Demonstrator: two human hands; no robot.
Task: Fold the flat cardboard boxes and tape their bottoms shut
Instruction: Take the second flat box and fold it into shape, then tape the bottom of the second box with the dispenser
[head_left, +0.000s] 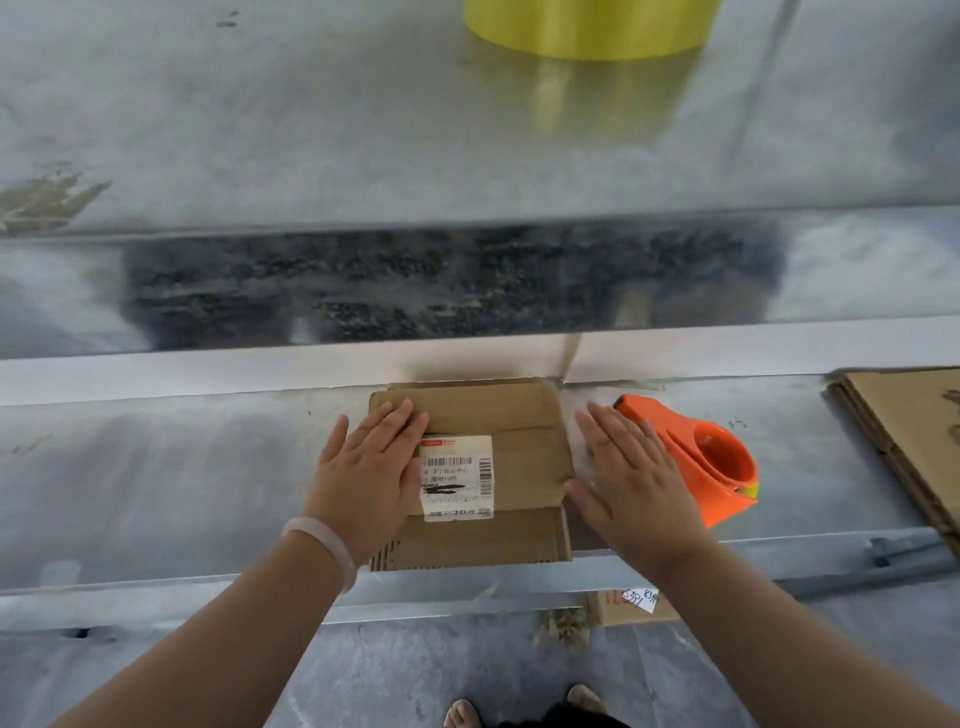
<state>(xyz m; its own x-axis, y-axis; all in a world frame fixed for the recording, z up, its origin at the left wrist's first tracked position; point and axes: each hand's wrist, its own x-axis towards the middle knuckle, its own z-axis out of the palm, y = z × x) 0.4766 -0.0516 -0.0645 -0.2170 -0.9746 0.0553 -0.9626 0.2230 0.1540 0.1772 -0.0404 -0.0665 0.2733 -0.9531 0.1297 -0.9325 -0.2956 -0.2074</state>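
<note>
Person is standing at the bench (156, 478), working one box (519, 457) lying dead centre. Left hand (369, 467) is pressing flat on its 9 o'clock side, fingers straight, grasping nothing. Right hand (628, 478) is lying flat and released at the 3 o'clock edge. Flaps are looking folded over; no fresh tape is showing. Dispenser (711, 467) is sitting untouched at 3 o'clock. Flat stack (904, 431) is waiting at 2 o'clock, so most of the work is probably left.
</note>
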